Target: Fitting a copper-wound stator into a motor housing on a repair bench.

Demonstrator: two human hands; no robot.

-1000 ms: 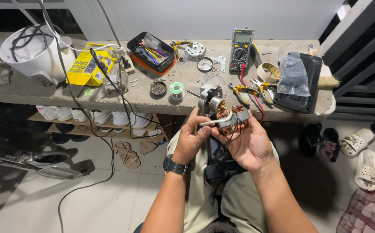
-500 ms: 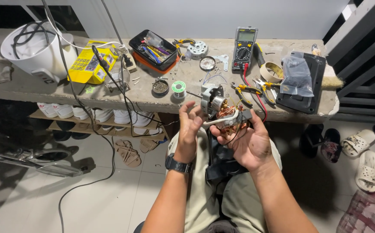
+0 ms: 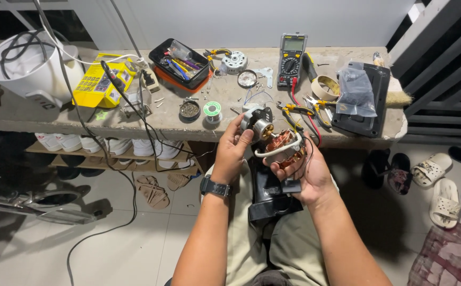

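Bench crowded with pliers; open floor left of lap.

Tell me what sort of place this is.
Probably a home repair bench for electrical work. A multimeter, a solder spool and pliers lie on the concrete bench, shoes are stored beneath, and both hands hold a motor with copper windings.

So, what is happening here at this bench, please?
A seated person holds a small electric motor with copper windings in both hands, in front of a concrete bench. The right hand cradles it from below; the left hand, with a watch on the wrist, grips its metal end. A black housing rests on the lap. On the bench lie a multimeter, pliers, a solder spool and a black tray of tools.
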